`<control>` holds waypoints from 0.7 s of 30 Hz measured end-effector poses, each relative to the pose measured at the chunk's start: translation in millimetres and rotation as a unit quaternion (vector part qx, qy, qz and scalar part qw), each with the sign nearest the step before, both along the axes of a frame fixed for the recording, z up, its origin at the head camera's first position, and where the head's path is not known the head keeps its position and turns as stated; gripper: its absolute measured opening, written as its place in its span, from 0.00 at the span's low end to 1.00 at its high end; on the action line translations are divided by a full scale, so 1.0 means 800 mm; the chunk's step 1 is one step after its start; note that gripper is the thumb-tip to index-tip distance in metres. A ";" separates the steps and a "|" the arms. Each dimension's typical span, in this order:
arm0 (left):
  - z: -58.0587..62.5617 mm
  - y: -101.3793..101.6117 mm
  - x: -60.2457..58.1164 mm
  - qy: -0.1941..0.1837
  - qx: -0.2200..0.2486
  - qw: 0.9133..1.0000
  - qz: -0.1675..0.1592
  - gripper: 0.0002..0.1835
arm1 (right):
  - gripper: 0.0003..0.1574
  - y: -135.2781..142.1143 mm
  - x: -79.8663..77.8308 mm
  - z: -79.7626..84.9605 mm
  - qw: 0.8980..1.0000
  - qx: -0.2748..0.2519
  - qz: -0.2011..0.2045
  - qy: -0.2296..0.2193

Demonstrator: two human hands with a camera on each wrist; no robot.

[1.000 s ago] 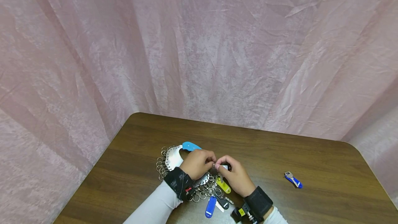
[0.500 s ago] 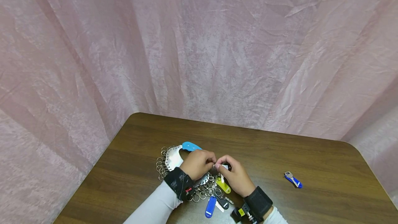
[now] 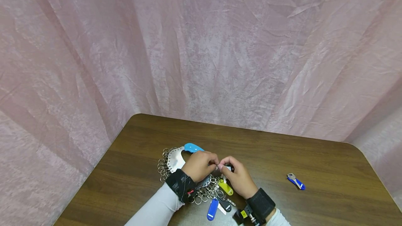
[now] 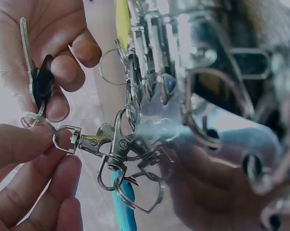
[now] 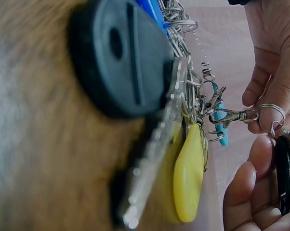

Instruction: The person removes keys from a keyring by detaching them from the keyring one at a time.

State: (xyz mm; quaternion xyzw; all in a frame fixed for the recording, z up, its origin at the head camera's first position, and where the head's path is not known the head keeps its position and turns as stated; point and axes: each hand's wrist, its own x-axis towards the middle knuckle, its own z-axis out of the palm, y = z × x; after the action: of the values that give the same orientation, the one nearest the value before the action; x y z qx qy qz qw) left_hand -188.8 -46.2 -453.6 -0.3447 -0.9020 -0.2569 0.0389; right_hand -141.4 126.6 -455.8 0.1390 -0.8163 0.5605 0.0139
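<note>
In the head view my left hand [image 3: 198, 166] and right hand [image 3: 240, 180] meet fingertip to fingertip over a curved silver plate [image 3: 174, 159] hung with many metal rings. Thumb and finger of the left hand pinch a split ring [image 5: 271, 107] joined to a swivel clip [image 4: 91, 143], which hooks onto the hardware hanging from the plate. The right hand pinches the small ring of a black key tag [image 5: 283, 175], seen edge-on in its curled fingers. A metal key [image 4: 25, 45] stands beside that tag. The fingertips partly hide where the two rings meet.
Beside the plate lie a yellow key tag [image 3: 226, 187], a blue key tag [image 3: 212, 209] and another black tag [image 3: 224, 204] with a key. A blue tag with key [image 3: 296, 181] lies apart on the right of the wooden table [image 3: 251, 142]. Pink curtain [image 3: 220, 62] hangs behind.
Both hands stay in place, with only slight shifts of the right fingertips and of the pale key piece beneath them. The plate and tags lie as before.
</note>
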 end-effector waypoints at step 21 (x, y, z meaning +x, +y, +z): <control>-0.002 0.001 -0.002 -0.016 0.013 1.000 0.003 0.07 | 0.03 0.000 -0.001 0.000 1.000 0.002 -0.008 -0.012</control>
State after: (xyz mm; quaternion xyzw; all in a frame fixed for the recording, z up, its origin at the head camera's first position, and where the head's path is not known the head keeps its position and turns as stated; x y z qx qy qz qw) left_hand -190.1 -45.3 -454.8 -0.3372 -0.9002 -0.2740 0.0297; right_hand -141.8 126.6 -455.9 0.1255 -0.8186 0.5604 0.0086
